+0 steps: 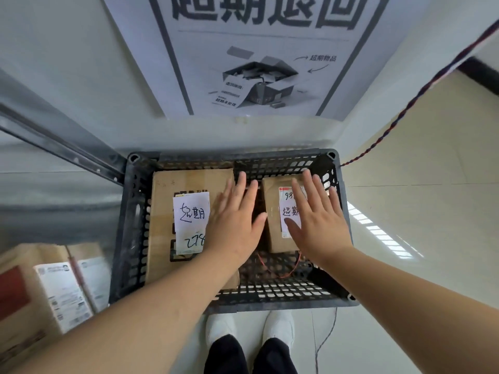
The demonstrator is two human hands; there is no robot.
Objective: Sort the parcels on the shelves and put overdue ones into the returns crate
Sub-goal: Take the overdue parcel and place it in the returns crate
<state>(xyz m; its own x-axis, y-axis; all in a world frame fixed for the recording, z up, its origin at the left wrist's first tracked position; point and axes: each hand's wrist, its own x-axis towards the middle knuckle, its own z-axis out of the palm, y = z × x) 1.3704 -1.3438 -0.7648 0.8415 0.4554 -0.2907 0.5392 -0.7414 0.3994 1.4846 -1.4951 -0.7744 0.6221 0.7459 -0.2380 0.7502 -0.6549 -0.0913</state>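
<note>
Inside crate (129, 225) | left hand (235, 225) flat over large parcel (162, 211); right hand (321, 225) flat, perhaps touching small parcel (272, 211)

Single head cam, wide-angle, looking steeply down and forward, close over both hands (275, 220). Crate (129, 238) sits under them, wall poster (259, 63) beyond the fingertips, shoes (251, 330) behind the wrists.

A black crate (129, 233) sat on the floor below a wall poster (259, 55). Inside lay two cardboard parcels: a large one (164, 211) along the left wall and a smaller one (272, 233) toward the far right corner, each bearing a handwritten white label. The left hand (235, 220) and right hand (316, 220) were spread flat, fingers straight, over the parcels. White shoes (278, 327) showed beneath the near rim.
</note>
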